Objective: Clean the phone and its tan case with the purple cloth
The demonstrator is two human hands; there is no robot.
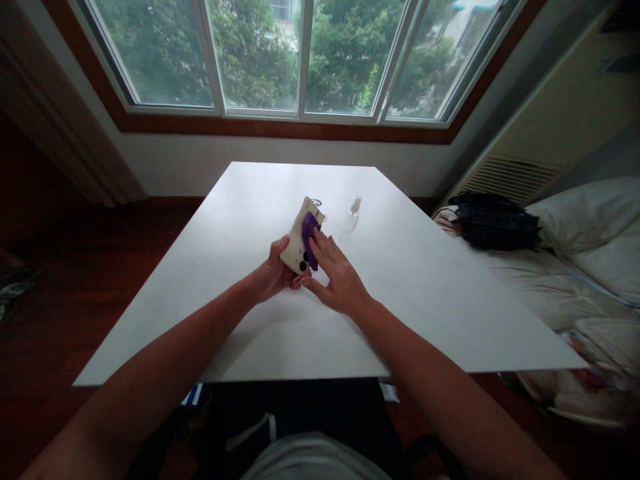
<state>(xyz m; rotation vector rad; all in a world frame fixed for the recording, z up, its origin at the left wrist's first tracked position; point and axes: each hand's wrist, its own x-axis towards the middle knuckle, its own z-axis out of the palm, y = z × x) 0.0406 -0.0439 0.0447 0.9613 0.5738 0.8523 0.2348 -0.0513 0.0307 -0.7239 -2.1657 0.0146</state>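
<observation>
My left hand (273,270) grips a white phone (296,245) from below, back side up, its camera lenses near my fingers. My right hand (336,272) presses a small purple cloth (309,230) flat against the phone's back with its fingers stretched out. Both hands hover just above the middle of a white table (225,233). A small clear spray bottle (351,217) lies on the table just right of the phone, apart from both hands.
A bed with a white pillow (590,220) and a black bag (493,220) stands close to the table's right edge. A wide window (300,60) fills the far wall. Dark wooden floor (60,280) lies to the left.
</observation>
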